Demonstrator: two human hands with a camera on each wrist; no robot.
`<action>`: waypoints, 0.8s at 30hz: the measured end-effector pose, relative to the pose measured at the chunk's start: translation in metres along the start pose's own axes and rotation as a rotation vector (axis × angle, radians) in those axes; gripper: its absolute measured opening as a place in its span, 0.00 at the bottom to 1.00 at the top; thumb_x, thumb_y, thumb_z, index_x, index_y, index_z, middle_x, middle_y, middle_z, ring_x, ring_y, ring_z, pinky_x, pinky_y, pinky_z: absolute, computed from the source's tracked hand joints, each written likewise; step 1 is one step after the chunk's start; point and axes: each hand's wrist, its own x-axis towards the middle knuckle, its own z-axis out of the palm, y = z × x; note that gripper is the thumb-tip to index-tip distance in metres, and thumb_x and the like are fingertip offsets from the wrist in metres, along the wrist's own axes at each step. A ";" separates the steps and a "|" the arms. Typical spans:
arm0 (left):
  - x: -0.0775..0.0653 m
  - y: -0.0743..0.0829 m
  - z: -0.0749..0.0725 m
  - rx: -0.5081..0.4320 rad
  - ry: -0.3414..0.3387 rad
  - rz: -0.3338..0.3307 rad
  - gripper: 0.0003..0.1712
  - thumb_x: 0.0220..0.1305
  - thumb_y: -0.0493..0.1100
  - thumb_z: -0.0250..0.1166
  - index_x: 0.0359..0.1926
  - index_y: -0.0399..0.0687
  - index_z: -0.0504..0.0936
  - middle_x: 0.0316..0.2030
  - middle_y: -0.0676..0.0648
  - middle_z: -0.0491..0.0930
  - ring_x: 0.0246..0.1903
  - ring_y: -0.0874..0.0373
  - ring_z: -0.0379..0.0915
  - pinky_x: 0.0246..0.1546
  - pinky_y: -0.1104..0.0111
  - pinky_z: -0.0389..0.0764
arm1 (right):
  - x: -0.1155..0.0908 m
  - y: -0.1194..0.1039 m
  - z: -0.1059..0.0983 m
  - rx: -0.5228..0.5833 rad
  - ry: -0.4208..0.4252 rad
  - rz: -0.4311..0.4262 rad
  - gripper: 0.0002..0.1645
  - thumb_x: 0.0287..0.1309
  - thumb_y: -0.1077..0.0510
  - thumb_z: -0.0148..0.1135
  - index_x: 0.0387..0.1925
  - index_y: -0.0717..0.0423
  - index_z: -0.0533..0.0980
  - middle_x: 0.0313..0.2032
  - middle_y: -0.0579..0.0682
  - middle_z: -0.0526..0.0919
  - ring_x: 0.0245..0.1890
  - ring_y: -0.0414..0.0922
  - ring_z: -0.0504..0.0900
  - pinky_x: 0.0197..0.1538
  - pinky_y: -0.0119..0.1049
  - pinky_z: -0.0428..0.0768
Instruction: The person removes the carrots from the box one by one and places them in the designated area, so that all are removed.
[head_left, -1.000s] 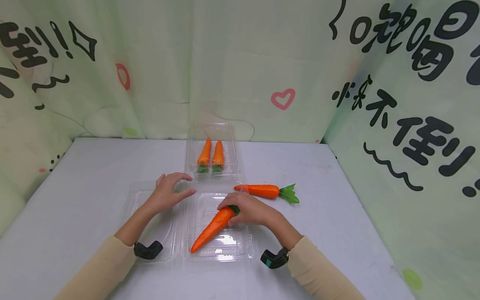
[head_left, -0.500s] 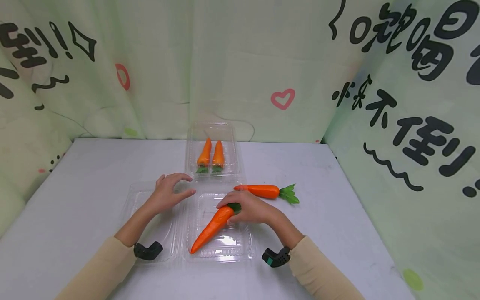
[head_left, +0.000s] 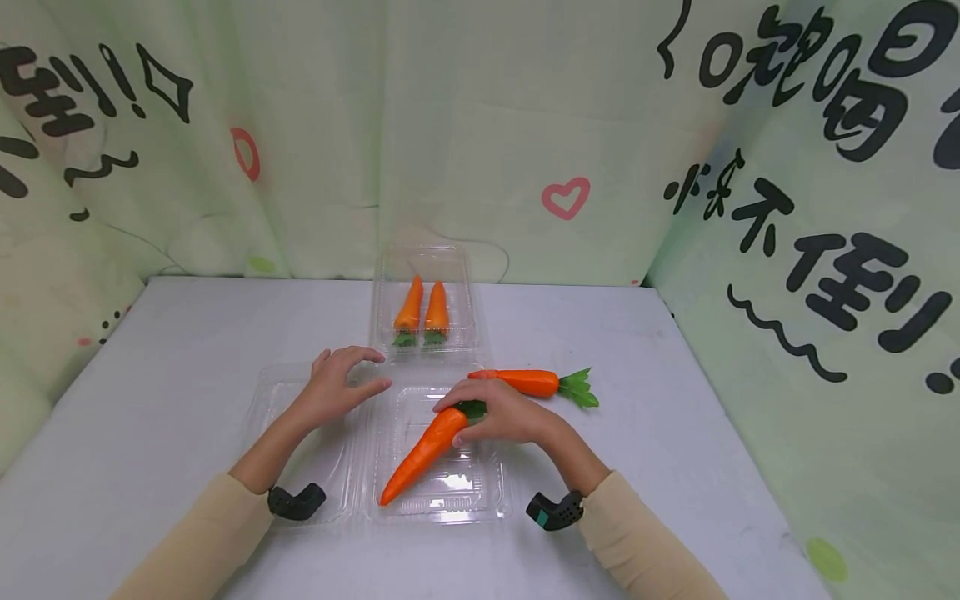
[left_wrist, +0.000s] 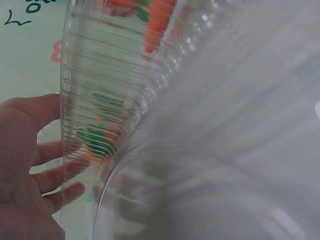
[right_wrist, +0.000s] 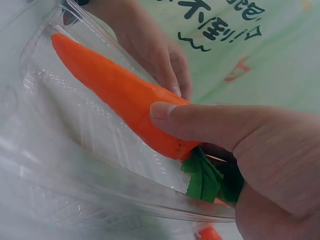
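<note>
My right hand (head_left: 498,411) pinches an orange carrot (head_left: 422,457) near its green leafy top, thumb on one side and fingers on the other. The carrot's tip slants toward the near left, over the tray half of a clear plastic clamshell box (head_left: 487,510). In the right wrist view the thumb presses the carrot (right_wrist: 115,90) just by the leaves (right_wrist: 202,175). My left hand (head_left: 332,389) holds nothing; its thumb and fingers are spread apart at the far left of the box, close to the ribbed clear wall (left_wrist: 100,65) in the left wrist view.
Behind, a second clear box (head_left: 470,333) contains two carrots (head_left: 408,308). Another carrot (head_left: 528,382) lies on the white table (head_left: 622,467) beyond my right hand, leaves to the right. The clamshell's lid (head_left: 258,417) lies open under my left forearm. A printed curtain (head_left: 465,133) encloses the table.
My right hand has shifted slightly away from me with the carrot's leafy end, while the tip stays nearly in place. The left hand has not moved.
</note>
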 end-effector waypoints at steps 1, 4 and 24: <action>0.000 0.000 0.000 0.000 0.000 0.002 0.26 0.60 0.52 0.66 0.56 0.45 0.77 0.59 0.39 0.75 0.65 0.40 0.62 0.70 0.36 0.36 | 0.000 0.000 0.000 0.005 0.002 0.001 0.28 0.50 0.52 0.73 0.55 0.48 0.79 0.51 0.39 0.83 0.54 0.39 0.77 0.62 0.39 0.74; 0.000 0.001 0.000 0.002 0.003 0.012 0.26 0.60 0.52 0.66 0.56 0.45 0.77 0.59 0.39 0.75 0.64 0.40 0.63 0.70 0.36 0.37 | -0.001 0.000 -0.002 0.020 0.004 0.013 0.28 0.50 0.52 0.73 0.55 0.48 0.79 0.50 0.38 0.83 0.53 0.38 0.77 0.60 0.37 0.75; 0.000 0.001 0.001 0.011 0.020 0.038 0.24 0.60 0.52 0.67 0.54 0.45 0.78 0.57 0.39 0.77 0.63 0.41 0.64 0.69 0.35 0.39 | -0.010 -0.003 -0.010 0.027 0.093 0.009 0.29 0.48 0.49 0.74 0.54 0.49 0.80 0.51 0.41 0.83 0.52 0.40 0.77 0.59 0.41 0.76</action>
